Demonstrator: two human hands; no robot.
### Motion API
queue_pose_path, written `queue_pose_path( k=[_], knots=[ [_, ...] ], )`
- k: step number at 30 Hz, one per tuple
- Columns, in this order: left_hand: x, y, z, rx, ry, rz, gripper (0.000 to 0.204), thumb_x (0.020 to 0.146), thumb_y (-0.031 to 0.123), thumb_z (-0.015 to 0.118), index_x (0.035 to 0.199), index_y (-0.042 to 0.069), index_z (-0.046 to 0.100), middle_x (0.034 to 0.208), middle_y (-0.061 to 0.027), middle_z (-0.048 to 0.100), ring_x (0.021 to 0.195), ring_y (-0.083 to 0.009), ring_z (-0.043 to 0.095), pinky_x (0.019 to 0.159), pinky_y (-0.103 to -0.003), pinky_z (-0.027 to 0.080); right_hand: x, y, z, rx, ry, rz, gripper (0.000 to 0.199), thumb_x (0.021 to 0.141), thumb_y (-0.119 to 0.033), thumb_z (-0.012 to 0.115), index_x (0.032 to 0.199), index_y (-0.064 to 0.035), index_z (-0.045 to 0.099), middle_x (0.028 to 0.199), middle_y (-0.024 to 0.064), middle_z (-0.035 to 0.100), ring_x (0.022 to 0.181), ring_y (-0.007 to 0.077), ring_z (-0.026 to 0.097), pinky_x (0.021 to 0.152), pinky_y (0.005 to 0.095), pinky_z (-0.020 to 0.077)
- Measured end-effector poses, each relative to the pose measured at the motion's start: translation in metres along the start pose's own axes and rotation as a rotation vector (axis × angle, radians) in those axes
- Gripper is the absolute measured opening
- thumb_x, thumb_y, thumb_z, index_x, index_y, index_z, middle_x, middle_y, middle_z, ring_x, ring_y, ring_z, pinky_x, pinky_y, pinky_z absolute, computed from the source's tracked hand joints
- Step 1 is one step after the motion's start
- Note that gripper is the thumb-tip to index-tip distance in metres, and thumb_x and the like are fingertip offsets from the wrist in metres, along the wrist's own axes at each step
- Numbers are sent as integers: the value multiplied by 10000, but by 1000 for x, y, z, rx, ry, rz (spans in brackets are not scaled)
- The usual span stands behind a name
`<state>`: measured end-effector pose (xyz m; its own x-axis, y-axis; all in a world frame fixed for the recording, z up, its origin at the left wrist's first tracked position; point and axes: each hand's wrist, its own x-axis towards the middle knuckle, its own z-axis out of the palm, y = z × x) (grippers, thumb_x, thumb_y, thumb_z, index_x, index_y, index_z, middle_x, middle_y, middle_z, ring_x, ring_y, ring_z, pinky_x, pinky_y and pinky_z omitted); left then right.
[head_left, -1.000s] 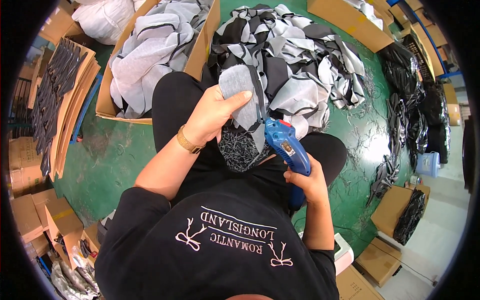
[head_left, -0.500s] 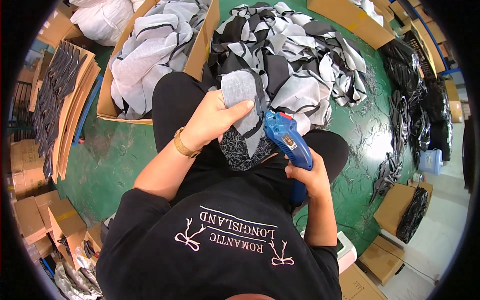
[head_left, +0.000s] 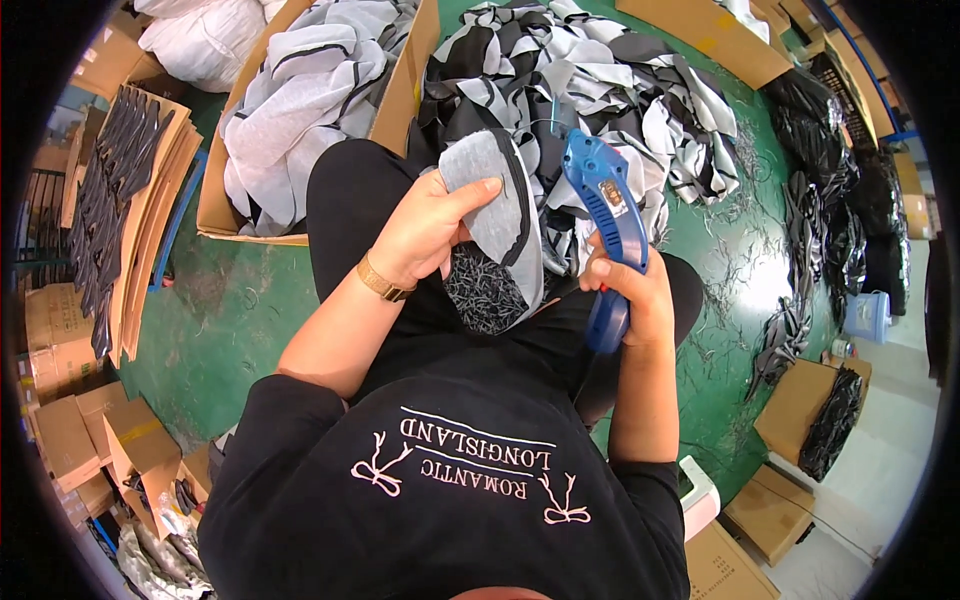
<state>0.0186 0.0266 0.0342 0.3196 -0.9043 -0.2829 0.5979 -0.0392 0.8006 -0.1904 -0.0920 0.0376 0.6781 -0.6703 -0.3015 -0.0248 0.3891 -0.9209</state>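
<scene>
My left hand (head_left: 428,222) pinches a light grey fabric piece (head_left: 500,215) with a black strip along its edge, thumb on top. The piece is held up over my lap. My right hand (head_left: 635,285) is wrapped round the grip of a blue handheld electric cutter (head_left: 607,190), its head tilted up and away from me. The cutter's head stands apart from the fabric, a little to its right. Below the fabric, dark and pale trimmings (head_left: 483,292) lie heaped between my legs.
A big pile of grey and black fabric pieces (head_left: 690,165) lies on the green floor ahead. Left of it stands a cardboard box (head_left: 405,85) full of grey fabric. Flat cardboard (head_left: 165,210) bearing black pieces is at the left; black plastic bags (head_left: 815,120) line the right.
My right hand has lifted the cutter up and away from the fabric's edge. The fabric piece has turned in my left hand, so its black strip shows in full.
</scene>
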Motion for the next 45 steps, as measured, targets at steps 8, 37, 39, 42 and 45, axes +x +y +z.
queue_pose_path(
  k=[8, 37, 39, 42, 45],
  knots=[
    [5, -9, -3, -105, 46, 9, 224, 917, 130, 566, 1111, 17, 574, 957, -77, 664, 768, -166, 666, 611, -291, 547, 4, -5, 4, -9, 17, 13, 415, 679, -104, 751, 1028, 45, 581, 816, 63, 617, 662, 148, 597, 642, 258, 469],
    [8, -14, 0, -121, 81, 78, 251, 878, 108, 638, 1088, -8, 565, 1004, -92, 644, 891, -190, 656, 786, -323, 555, -20, -1, -7, -125, 63, -9, 431, 703, -104, 755, 1077, 11, 575, 812, 16, 585, 687, 98, 554, 643, 238, 450],
    [10, -12, 0, -123, 112, 119, 234, 854, 71, 657, 1063, -5, 583, 978, -85, 646, 877, -175, 651, 793, -317, 553, -32, 5, -12, -195, 39, -11, 407, 665, -107, 752, 1011, 12, 575, 763, 47, 593, 633, 136, 576, 622, 254, 466],
    [12, -10, 2, -106, 117, 131, 220, 839, 48, 666, 1041, -2, 596, 962, -80, 647, 849, -164, 647, 791, -313, 552, -45, 9, -14, -301, -2, 59, 388, 646, -52, 747, 992, 11, 582, 749, 36, 596, 629, 122, 575, 607, 244, 462],
    [10, -7, 6, -86, 132, 147, 221, 837, 46, 667, 1040, -8, 598, 955, -81, 647, 835, -160, 644, 796, -315, 550, -49, 13, -10, -288, -10, 122, 358, 650, -34, 736, 975, 7, 592, 746, 34, 591, 621, 118, 573, 579, 240, 455]
  ],
)
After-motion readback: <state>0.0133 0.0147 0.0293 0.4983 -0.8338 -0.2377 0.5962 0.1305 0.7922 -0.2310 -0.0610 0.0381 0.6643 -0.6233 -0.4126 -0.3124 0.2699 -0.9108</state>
